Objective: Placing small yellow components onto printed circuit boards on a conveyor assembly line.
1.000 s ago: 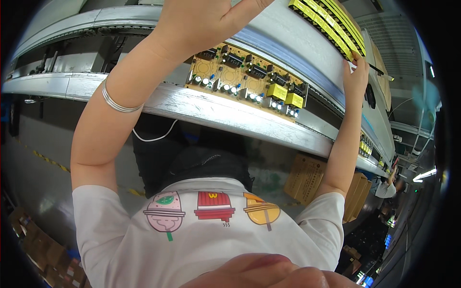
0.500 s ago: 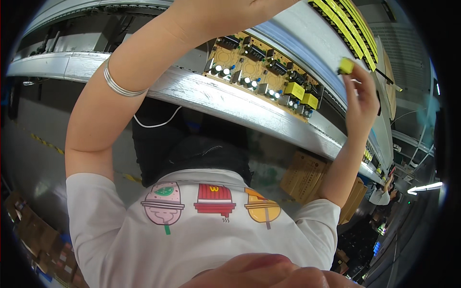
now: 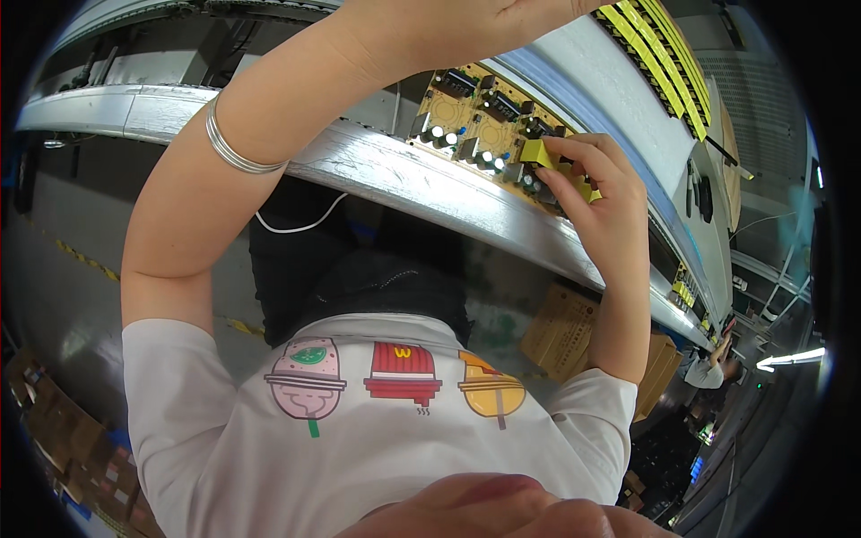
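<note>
My right hand (image 3: 603,186) pinches a yellow-wrapped transformer (image 3: 535,152) between thumb and fingers. It holds the part down at the tan circuit board panel (image 3: 443,109); whether its pins are in the board is hidden. Black heat sinks, chips and white-topped capacitors stand in rows on this panel. Another yellow part shows partly behind my right fingers. My left arm crosses above the panel, and my left hand (image 3: 502,25) reaches toward rows of yellow transformers (image 3: 659,63) at the upper right. Most of its fingers lie beyond the top edge, so its grip cannot be made out.
A silver metal rail (image 3: 395,170) runs along the near side of the panel. At the right, dark tools (image 3: 700,193) lie on the bench past the white surface. Cardboard boxes (image 3: 563,332) stand below the rail. Another person (image 3: 708,368) is far off at right.
My right hand has come left and down from above the bench, bringing the yellow transformer onto the panel. My left hand has shifted right toward the yellow rows. The panel sits slightly further right.
</note>
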`<action>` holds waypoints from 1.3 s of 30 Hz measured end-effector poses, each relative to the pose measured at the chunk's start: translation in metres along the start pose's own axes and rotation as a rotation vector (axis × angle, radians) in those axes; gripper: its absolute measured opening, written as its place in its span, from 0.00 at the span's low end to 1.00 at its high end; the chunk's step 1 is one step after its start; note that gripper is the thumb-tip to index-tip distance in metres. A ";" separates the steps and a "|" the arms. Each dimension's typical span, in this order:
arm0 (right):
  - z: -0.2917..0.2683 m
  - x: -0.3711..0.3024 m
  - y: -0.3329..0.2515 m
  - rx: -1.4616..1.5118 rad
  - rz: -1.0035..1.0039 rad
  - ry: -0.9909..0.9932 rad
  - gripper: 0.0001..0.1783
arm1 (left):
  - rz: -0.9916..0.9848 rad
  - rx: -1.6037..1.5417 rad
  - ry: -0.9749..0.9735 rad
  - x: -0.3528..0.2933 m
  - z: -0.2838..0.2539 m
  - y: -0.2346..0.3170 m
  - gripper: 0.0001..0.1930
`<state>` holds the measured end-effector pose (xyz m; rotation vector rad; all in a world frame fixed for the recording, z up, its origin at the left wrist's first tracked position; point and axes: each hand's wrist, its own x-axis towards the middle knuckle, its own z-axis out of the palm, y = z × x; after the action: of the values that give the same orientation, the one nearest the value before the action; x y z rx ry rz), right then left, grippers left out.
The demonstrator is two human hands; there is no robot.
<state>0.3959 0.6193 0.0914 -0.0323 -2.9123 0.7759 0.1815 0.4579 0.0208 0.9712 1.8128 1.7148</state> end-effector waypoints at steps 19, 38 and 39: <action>-0.074 0.040 0.162 -0.399 0.074 0.530 0.14 | 0.813 1.231 0.192 -0.003 -0.024 0.041 0.15; -0.049 0.007 0.071 0.077 -0.038 0.425 0.16 | 0.695 0.648 0.175 -0.006 -0.004 0.054 0.16; -0.041 0.005 0.051 0.076 -0.033 0.423 0.16 | 0.857 0.888 0.213 0.001 -0.013 0.041 0.16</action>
<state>0.3958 0.6841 0.1023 -0.1246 -2.4775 0.7655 0.1780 0.4489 0.0624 2.2472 2.5966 1.3812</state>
